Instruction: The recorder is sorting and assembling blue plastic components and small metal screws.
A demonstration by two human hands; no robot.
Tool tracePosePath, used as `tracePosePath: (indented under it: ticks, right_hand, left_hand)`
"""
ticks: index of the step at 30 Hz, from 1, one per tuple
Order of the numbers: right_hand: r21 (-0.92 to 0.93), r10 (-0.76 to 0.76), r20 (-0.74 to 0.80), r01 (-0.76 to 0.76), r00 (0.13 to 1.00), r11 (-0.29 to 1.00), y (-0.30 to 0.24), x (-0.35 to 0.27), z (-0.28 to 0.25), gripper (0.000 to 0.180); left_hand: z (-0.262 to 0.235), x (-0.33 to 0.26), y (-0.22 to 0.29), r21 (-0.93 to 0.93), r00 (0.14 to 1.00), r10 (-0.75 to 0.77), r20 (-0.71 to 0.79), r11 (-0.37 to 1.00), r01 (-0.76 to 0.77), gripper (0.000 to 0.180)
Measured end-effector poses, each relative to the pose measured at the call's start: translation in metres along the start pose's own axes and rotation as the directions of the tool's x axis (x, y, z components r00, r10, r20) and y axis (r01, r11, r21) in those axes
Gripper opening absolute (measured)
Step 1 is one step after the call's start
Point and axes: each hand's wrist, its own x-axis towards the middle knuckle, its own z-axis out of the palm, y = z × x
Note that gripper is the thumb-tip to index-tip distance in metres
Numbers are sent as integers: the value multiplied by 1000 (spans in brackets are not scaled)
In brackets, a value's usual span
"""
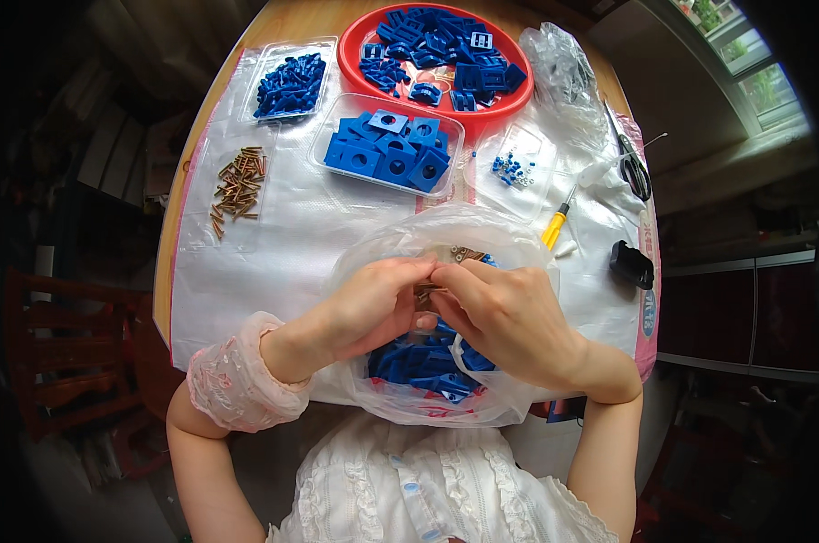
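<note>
1. Two hands of mine, the left hand [387, 294] and the right hand [513, 312], meet at the fingertips, both grasping a small brass-coloured piece [426, 291]; my fingers hide most of its shape.
2. That piece is above the mouth of an open, translucent white plastic bag [513, 235], directly in front of me. Inside are many blue plastic parts [409, 366], with some small metal pieces [468, 254] towards the far side.
3. Beyond the bag, a clear container [459, 145] holds blue square plates [396, 165] with round holes.
4. Behind that, a round red basin [344, 68] holds assorted blue mouldings [427, 36].
5. To my left, a heap of brass-coloured pins [237, 190] lies below a clear tub of small blue pieces [290, 86].
6. To my right are a clear tray [495, 190] of tiny blue and pale bits [513, 169], a yellow-handled screwdriver [554, 228], black-handled scissors [635, 176] and a black object [631, 265] I cannot identify.
7. At far right is a crumpled clear bag [563, 68].
8. A silvery sheet [246, 290] covers most of the wooden bench [168, 271].
</note>
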Motion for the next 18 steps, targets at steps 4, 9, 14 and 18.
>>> tracePosePath:
  ticks: [4,9,14,18]
  right_hand:
    - [-167,115,41,-106,993,980,10,1,-18,17]
    - [-194,94,177,-59,980,979,23,3,-7,21]
    - [-412,260,302,-120,917,903,30,4,-11,18]
    - [-410,239,223,-131,945,902,28,5,-4,18]
  left_hand:
    - [-7,-2,-1,54,999,-4,-46,999,7,32]
    - [-9,1,-2,135,1000,-7,-21,991,10,33]
    - [-9,-3,-1,105,999,-10,-48,994,15,36]
    - [-2,-3,2,126,999,-1,-55,992,8,39]
